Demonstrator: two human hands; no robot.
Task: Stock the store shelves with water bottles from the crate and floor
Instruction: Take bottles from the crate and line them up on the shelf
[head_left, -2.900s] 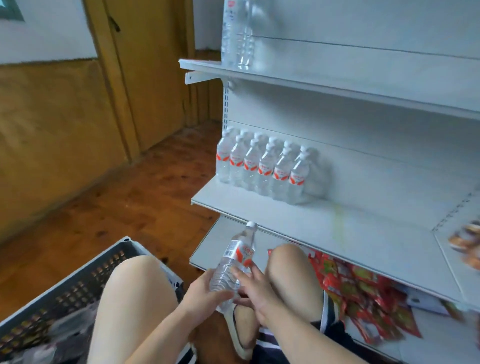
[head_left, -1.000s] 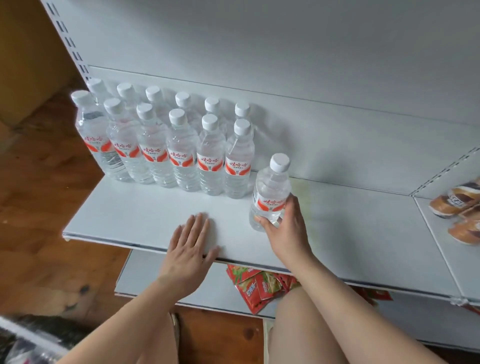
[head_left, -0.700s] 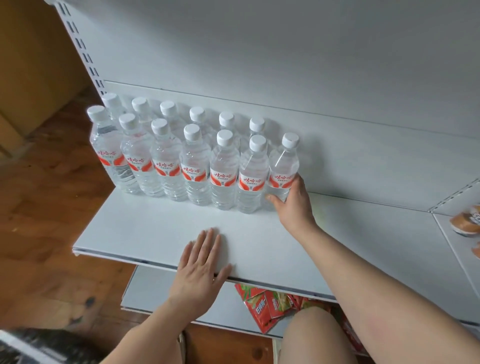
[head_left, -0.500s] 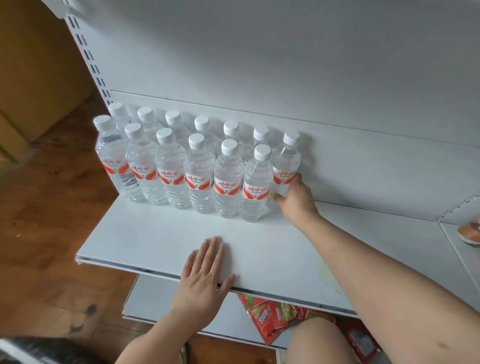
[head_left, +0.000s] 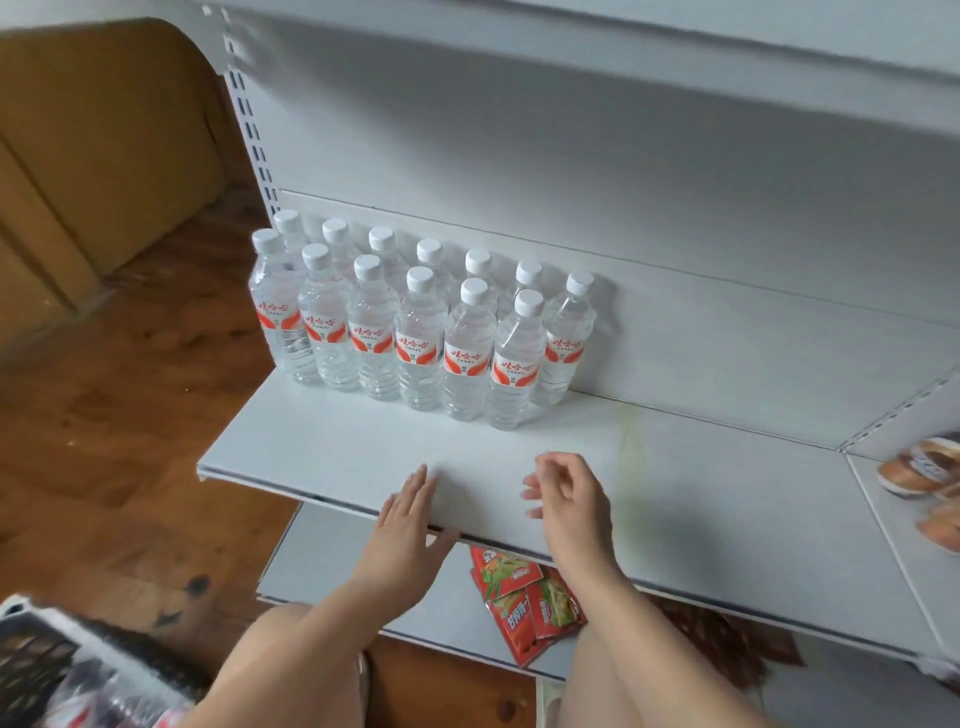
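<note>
Several clear water bottles (head_left: 421, 338) with white caps and red-and-white labels stand in two rows at the back left of the white shelf (head_left: 701, 483). The bottle at the right end of the back row (head_left: 569, 340) stands alone with no hand on it. My left hand (head_left: 402, 538) lies flat with straight fingers on the shelf's front edge. My right hand (head_left: 569, 501) hovers over the shelf in front of the bottles, fingers loosely curled, holding nothing. A grey crate (head_left: 47, 660) shows at the bottom left corner.
Red snack packets (head_left: 524, 603) lie on the lower shelf beneath the front edge. Wrapped buns (head_left: 919, 467) sit on the neighbouring shelf section at the right. Another shelf overhangs above. Brown wooden floor spreads to the left. My bare knees fill the bottom of the view.
My right hand set the bottle at the right end of the back row, let go and drew back toward the shelf front. My left hand stayed flat on the shelf edge.
</note>
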